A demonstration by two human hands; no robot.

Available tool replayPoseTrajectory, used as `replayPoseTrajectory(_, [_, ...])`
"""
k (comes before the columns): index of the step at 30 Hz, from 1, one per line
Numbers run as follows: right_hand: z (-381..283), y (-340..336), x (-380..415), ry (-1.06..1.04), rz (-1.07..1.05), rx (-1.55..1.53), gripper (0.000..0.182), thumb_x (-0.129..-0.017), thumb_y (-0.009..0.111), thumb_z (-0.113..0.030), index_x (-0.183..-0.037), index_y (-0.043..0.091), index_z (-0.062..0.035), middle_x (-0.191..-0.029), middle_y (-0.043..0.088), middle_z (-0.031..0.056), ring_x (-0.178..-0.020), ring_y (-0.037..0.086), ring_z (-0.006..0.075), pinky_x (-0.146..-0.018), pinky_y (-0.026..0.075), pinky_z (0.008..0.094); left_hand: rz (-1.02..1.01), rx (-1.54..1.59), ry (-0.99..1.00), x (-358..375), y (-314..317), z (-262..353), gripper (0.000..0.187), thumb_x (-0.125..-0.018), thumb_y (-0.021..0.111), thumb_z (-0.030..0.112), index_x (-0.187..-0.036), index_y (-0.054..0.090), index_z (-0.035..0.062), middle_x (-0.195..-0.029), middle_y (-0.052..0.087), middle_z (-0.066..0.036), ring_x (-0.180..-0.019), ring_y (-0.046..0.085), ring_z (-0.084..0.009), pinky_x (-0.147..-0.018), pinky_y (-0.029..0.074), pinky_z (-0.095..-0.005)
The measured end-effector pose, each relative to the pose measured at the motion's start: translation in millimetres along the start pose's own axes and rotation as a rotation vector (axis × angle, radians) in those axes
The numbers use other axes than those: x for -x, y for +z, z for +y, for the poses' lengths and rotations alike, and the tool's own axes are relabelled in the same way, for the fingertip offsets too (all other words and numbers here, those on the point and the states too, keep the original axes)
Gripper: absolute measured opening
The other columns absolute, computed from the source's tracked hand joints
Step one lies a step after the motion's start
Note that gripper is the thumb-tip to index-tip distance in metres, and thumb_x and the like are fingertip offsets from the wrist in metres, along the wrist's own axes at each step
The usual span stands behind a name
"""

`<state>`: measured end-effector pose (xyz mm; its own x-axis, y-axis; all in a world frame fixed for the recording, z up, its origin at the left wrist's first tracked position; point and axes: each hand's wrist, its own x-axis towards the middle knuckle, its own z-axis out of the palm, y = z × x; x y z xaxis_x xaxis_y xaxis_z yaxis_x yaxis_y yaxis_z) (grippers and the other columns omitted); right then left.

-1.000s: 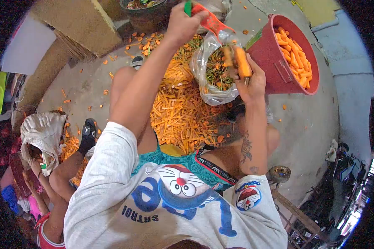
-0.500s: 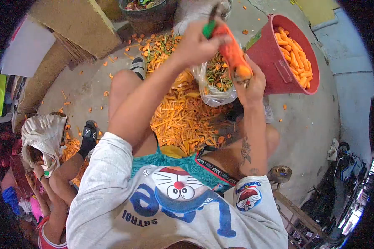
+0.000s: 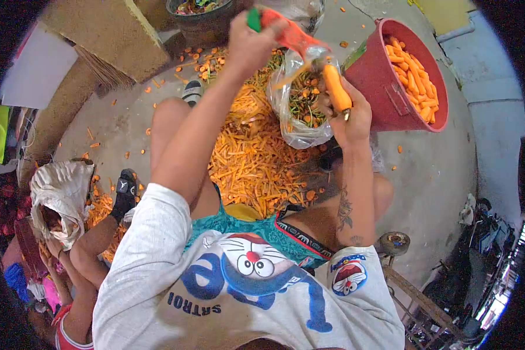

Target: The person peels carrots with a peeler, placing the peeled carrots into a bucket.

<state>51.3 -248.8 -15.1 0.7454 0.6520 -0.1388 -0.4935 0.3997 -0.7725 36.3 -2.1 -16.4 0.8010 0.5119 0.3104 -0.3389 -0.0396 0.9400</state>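
Observation:
My left hand (image 3: pixel 252 42) is closed around a red peeler (image 3: pixel 291 34), raised at the upper middle of the head view. A small green piece, perhaps a handle, sticks out of the same fist. My right hand (image 3: pixel 351 114) grips a carrot (image 3: pixel 336 87), its upper side bright and smooth, with the tip pointing down toward me. The peeler is apart from the carrot, and a blurred orange strip hangs between them. Below my hands, a clear plastic bag (image 3: pixel 307 139) holds carrot tops and green stems. Carrot peelings (image 3: pixel 256 169) form a heap between my legs.
A red bucket (image 3: pixel 379 96) of peeled carrots leans at the right. A dark tub (image 3: pixel 201 26) of scraps stands at the far side. Another person (image 3: pixel 79 291) sits at the left beside a whitish sack (image 3: pixel 61 186). A metal frame (image 3: pixel 417 303) lies at lower right.
My left hand has drawn the peeler up and left, off the carrot. The carrot in my right hand is now uncovered, and a strip of peel swings loose.

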Motion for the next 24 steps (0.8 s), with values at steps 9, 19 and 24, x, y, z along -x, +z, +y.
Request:
replayPoseTrajectory(9, [-4.4, -6.6, 1.2, 0.056, -0.097, -0.075, 0.034, -0.102, 0.055, -0.025, -0.122, 0.062, 0.0012, -0.102, 0.069, 0.0094, -0.080, 0.063, 0.0156, -0.063, 0.046, 0.0298, -0.042, -0.098, 0.227, -6.2, -3.8, -0.3, 0.013, -0.092, 0.074, 0.016, -0.093, 0.069, 0.0042, -0.082, 0.070, 0.002, -0.066, 0.060, -0.0059, -0.057, 0.048, -0.0247])
replayPoseTrajectory(19, [-1.1, -4.2, 0.4, 0.011, -0.154, -0.017, 0.040, -0.103, 0.052, -0.026, -0.128, 0.060, 0.0034, -0.106, 0.069, 0.0100, -0.087, 0.065, 0.0175, -0.067, 0.049, 0.0305, -0.003, -0.069, 0.181, -6.8, -7.9, 5.5, 0.013, -0.090, 0.076, 0.014, -0.096, 0.070, 0.0046, -0.079, 0.068, 0.002, -0.072, 0.063, -0.0073, -0.065, 0.052, -0.0260])
replayPoseTrajectory(24, [-3.6, 41.5, 2.7, -0.073, 0.300, 0.055, 0.042, -0.103, 0.052, -0.028, -0.128, 0.059, 0.0050, -0.101, 0.067, 0.0077, -0.084, 0.064, 0.0161, -0.069, 0.051, 0.0307, -0.217, -0.095, 0.314, 48.2, 24.7, 31.7, 0.013, -0.090, 0.076, 0.012, -0.097, 0.070, 0.0032, -0.076, 0.068, 0.000, -0.072, 0.064, -0.0101, -0.068, 0.052, -0.0277])
